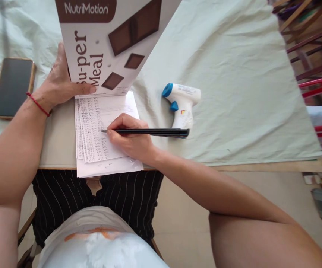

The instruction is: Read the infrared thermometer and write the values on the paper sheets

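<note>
Black ballpoint pen (161,131) grasped in the right hand (133,140), a seated person bends over a stack of handwritten sheets (94,145) at the near edge of a table (270,166) spread with a pale green cloth (242,93). The right grip is closed around the pen's lower barrel, thumb and fingers pinched, the tip at the columns of small writing; whether it touches the paper cannot be told. At 12 o'clock from the sheets, the left hand (63,80) grasps a NutriMotion "Su-per Meal" package (94,48), its thumb pressed over the lower front edge and a red cord bracelet (38,105) circling the wrist. One spot toward 11 o'clock on the top page is ringed in ink, and the lowest sheet juts past the table edge at 6 o'clock, above black pinstriped trousers (133,190). A white-and-blue infrared thermometer (186,95) lies at 2 o'clock, the pen's rear end crossing in front of its handle. At 10 o'clock, a smartphone (14,87) rests dark-screened on the cloth, just beside the left forearm.
</note>
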Action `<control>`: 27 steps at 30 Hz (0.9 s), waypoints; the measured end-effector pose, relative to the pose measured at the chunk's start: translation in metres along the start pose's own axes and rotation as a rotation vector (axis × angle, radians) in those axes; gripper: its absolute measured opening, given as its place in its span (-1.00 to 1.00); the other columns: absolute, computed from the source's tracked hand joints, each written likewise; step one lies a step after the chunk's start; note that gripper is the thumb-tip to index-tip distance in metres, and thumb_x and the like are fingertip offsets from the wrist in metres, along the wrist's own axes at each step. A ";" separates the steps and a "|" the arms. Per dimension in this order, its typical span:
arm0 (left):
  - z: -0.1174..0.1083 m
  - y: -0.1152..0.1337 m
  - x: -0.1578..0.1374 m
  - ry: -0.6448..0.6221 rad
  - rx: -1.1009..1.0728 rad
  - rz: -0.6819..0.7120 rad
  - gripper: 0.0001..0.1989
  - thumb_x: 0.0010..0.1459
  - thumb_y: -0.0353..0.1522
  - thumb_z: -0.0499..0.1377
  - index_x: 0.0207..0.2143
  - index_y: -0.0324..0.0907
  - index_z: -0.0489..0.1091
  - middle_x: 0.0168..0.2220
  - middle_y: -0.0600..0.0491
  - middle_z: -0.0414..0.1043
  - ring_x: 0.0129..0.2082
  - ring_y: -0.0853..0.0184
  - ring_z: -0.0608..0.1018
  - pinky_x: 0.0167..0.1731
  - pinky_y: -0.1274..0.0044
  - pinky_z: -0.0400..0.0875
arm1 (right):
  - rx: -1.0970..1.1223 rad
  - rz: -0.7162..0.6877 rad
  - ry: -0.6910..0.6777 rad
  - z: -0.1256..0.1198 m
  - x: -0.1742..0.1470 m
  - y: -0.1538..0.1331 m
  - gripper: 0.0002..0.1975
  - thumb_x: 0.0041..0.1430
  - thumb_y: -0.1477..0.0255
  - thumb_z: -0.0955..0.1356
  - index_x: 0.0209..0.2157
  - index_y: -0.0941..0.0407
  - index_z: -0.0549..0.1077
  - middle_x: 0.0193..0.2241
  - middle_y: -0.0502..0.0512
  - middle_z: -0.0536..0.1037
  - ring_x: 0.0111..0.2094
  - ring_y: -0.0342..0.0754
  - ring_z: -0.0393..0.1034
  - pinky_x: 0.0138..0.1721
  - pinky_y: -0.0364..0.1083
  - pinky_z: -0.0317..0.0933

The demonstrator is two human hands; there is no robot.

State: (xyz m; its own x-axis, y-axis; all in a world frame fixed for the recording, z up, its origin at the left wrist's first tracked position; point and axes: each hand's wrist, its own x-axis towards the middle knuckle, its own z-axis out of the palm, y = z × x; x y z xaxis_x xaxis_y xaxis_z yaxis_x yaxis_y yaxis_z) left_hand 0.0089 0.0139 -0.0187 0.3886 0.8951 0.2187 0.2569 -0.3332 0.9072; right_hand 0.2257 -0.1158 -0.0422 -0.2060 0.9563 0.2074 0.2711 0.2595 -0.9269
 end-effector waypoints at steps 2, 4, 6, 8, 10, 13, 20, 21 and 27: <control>0.000 -0.002 0.001 -0.005 -0.003 -0.010 -0.25 -0.22 0.00 0.59 -0.08 -0.03 0.32 0.04 0.09 0.50 0.15 0.04 0.48 0.16 0.17 0.37 | -0.011 0.006 -0.018 0.000 0.000 0.000 -0.93 0.06 0.42 0.35 -0.48 0.06 0.38 -0.57 -0.09 0.42 -0.55 -0.21 0.17 -0.47 -0.14 0.16; 0.000 -0.001 0.001 -0.016 0.009 -0.025 -0.20 -0.26 0.05 0.58 -0.05 -0.01 0.31 0.05 0.06 0.52 0.17 -0.01 0.47 0.15 0.15 0.37 | -0.036 0.017 -0.028 0.000 0.000 -0.001 -0.93 0.06 0.41 0.36 -0.48 0.06 0.39 -0.57 -0.08 0.44 -0.53 -0.20 0.20 -0.46 -0.14 0.16; 0.002 0.002 0.001 -0.017 0.031 -0.040 -0.17 -0.28 0.09 0.55 -0.04 0.01 0.30 0.06 0.03 0.53 0.18 -0.04 0.46 0.15 0.12 0.37 | -0.048 0.018 -0.034 -0.001 0.000 -0.002 -0.93 0.07 0.40 0.35 -0.47 0.06 0.39 -0.56 -0.07 0.45 -0.52 -0.19 0.21 -0.46 -0.13 0.16; 0.003 0.006 0.000 -0.020 0.034 -0.044 -0.20 -0.29 0.10 0.54 -0.06 0.05 0.30 0.06 0.04 0.53 0.16 -0.03 0.48 0.16 0.11 0.37 | -0.052 0.012 -0.043 -0.001 0.000 -0.002 -0.93 0.08 0.40 0.34 -0.46 0.06 0.39 -0.56 -0.07 0.45 -0.52 -0.18 0.22 -0.46 -0.13 0.16; 0.003 0.008 0.000 -0.018 0.020 -0.037 -0.25 -0.28 0.05 0.55 -0.10 0.06 0.30 0.06 0.05 0.52 0.13 0.01 0.50 0.18 0.12 0.39 | -0.072 0.011 -0.049 -0.001 0.000 -0.001 -0.93 0.08 0.41 0.35 -0.46 0.06 0.38 -0.55 -0.07 0.46 -0.51 -0.18 0.23 -0.44 -0.13 0.17; 0.003 0.007 -0.001 -0.012 -0.001 -0.021 -0.26 -0.24 -0.04 0.57 -0.09 0.00 0.29 0.13 0.01 0.50 0.12 0.05 0.50 0.23 0.14 0.38 | -0.111 0.006 -0.059 0.000 0.000 -0.002 -0.94 0.08 0.43 0.35 -0.46 0.06 0.38 -0.53 -0.05 0.47 -0.48 -0.16 0.26 -0.40 -0.11 0.20; -0.002 -0.005 0.003 -0.023 -0.018 0.021 -0.24 -0.18 -0.08 0.61 -0.05 -0.01 0.26 0.17 0.08 0.45 0.13 0.16 0.46 0.26 0.19 0.36 | -0.136 -0.001 -0.039 0.001 -0.002 -0.004 -0.94 0.07 0.46 0.35 -0.46 0.06 0.37 -0.54 -0.06 0.46 -0.50 -0.16 0.24 -0.40 -0.11 0.20; -0.002 -0.005 0.003 -0.037 -0.017 0.019 -0.24 -0.17 -0.07 0.61 -0.04 0.00 0.26 0.16 0.10 0.45 0.14 0.18 0.46 0.26 0.20 0.36 | -0.138 -0.005 -0.033 0.001 -0.002 -0.004 -0.94 0.07 0.47 0.35 -0.46 0.06 0.38 -0.54 -0.05 0.46 -0.50 -0.16 0.24 -0.41 -0.11 0.19; -0.003 -0.002 0.003 -0.048 0.041 -0.022 -0.24 -0.17 -0.03 0.57 -0.02 0.06 0.26 0.18 0.13 0.46 0.22 0.12 0.44 0.24 0.18 0.32 | -0.159 -0.001 -0.029 0.001 -0.003 -0.003 -0.92 0.08 0.46 0.35 -0.47 0.06 0.37 -0.54 -0.06 0.47 -0.49 -0.16 0.25 -0.40 -0.11 0.19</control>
State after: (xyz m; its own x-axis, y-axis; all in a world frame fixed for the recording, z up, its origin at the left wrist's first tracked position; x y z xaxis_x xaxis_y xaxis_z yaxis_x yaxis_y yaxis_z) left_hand 0.0072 0.0185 -0.0190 0.4239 0.8874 0.1811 0.3016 -0.3268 0.8957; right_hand 0.2242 -0.1197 -0.0400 -0.2326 0.9523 0.1975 0.4158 0.2809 -0.8650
